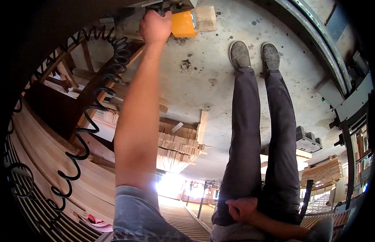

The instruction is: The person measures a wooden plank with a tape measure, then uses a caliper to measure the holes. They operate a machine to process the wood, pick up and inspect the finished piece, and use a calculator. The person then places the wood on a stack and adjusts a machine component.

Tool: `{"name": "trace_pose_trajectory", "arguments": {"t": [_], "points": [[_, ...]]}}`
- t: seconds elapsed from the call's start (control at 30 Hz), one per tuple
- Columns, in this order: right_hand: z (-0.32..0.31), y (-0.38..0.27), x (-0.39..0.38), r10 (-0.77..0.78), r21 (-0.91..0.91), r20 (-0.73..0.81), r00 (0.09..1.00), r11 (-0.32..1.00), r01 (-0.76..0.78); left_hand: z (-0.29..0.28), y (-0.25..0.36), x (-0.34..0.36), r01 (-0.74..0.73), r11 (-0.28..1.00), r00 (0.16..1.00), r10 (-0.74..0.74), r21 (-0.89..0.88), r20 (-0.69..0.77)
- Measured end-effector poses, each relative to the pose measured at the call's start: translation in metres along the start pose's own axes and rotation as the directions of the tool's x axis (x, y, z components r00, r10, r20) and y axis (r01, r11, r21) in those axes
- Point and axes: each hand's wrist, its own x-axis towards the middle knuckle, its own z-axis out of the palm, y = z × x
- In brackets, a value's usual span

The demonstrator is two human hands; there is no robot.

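My left arm, in a grey sleeve, stretches up the left middle of the head view. At its end my left hand (156,27) is closed over a dark part at the top edge, which I cannot make out. Touching or just beside its fingers is a yellow housing (183,24) with a little metal at its right end. A light wooden block (205,19) lies against that end. Low in the picture my right hand (242,209) rests by my dark-trousered thigh, its fingers curled in with nothing visible in them.
A black coiled hose (88,117) loops down the left side, past long wooden boards (54,153). Stacked wood pieces (177,141) stand behind my left arm. My shoes (240,54) are on the stained concrete floor (207,68). A curved metal rail (316,44) borders the right.
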Motion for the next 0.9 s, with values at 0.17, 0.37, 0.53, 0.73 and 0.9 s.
{"name": "trace_pose_trajectory", "arguments": {"t": [0.17,0.37,0.53,0.73,0.9], "points": [[-0.003,0.003,-0.002,-0.009,0.012,-0.028,1.0,1.0,0.009,-0.023,-0.013,0.027,0.367,0.807,0.791,-0.008,-0.464,0.611],[0.0,0.006,-0.001,-0.028,0.031,-0.023,0.999,0.999,0.029,0.006,-0.009,0.016,0.177,0.943,0.979,-0.138,-0.283,0.153],[0.004,0.01,-0.012,0.01,-0.014,-0.014,1.0,1.0,-0.01,0.013,0.012,0.012,0.208,0.918,0.976,-0.171,-0.337,0.137],[0.006,0.016,-0.02,-0.055,-0.058,-0.048,0.997,0.997,0.052,0.025,0.022,0.005,0.408,0.734,0.912,-0.309,-0.543,0.269],[0.008,0.021,-0.027,-0.138,-0.143,-0.191,0.972,0.983,0.111,0.033,0.092,-0.112,0.643,0.252,0.734,-0.475,-0.723,0.486]]}}
